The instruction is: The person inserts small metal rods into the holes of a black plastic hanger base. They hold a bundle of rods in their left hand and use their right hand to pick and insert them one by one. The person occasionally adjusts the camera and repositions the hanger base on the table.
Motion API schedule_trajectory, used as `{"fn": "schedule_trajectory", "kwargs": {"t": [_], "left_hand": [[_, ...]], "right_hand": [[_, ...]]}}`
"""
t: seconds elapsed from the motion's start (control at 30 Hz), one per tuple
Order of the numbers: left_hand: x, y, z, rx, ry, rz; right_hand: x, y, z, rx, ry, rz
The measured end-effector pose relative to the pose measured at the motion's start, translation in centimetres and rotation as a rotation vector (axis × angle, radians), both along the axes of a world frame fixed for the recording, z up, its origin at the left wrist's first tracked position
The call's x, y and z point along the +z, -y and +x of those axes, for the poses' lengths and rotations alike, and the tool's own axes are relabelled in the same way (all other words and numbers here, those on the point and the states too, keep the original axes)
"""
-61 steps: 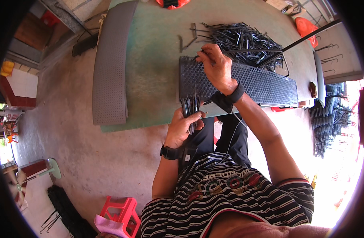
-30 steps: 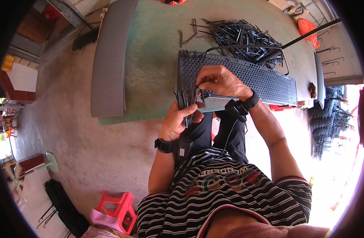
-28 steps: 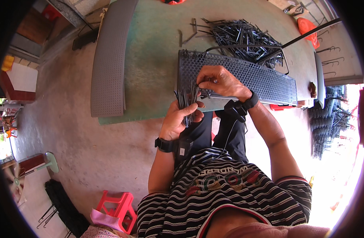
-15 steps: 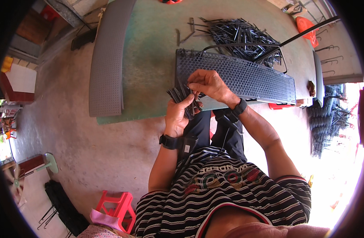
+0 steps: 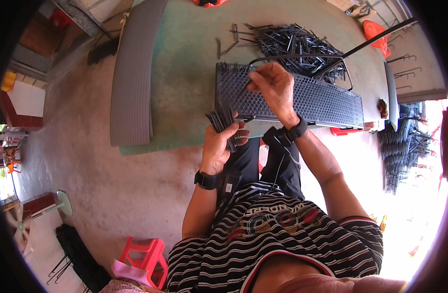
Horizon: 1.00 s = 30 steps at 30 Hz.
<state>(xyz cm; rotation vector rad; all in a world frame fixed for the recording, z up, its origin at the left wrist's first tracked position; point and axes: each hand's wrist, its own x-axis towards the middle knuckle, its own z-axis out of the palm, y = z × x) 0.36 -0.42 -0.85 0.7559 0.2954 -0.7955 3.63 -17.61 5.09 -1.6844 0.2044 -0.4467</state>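
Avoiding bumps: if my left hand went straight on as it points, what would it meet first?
Your left hand would probably meet the long, flat, dark perforated panel, though depth is unclear.

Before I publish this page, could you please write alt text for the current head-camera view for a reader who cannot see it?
A person's left hand grips a bundle of thin dark strips, while their right hand is over a dark perforated panel on a green table. Beyond the panel lies a heap of dark pieces.
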Motion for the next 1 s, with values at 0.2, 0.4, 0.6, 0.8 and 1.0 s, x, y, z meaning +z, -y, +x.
{"fn": "schedule_trajectory", "kwargs": {"t": [0.2,0.4,0.6,0.8,1.0], "left_hand": [[-0.3,-0.4,-0.3,-0.014,0.029,-0.102],[0.5,-0.9,-0.2,-0.038,-0.012,-0.044],[-0.5,-0.9,-0.2,-0.024,0.032,-0.031],[0.3,-1.0,-0.2,-0.057,0.037,-0.056],[0.6,-1.1,0.1,-0.089,0.085,-0.069]], "right_hand": [[-0.5,0.3,2.4,-0.079,0.206,-0.322],[-1.7,0.0,3.6,-0.031,0.307,-0.539],[-2.2,0.6,4.7,0.073,0.257,-0.839],[-0.5,0.9,5.9,0.161,0.112,-1.090],[1.2,0.8,5.5,0.325,-0.026,-1.203]]}}
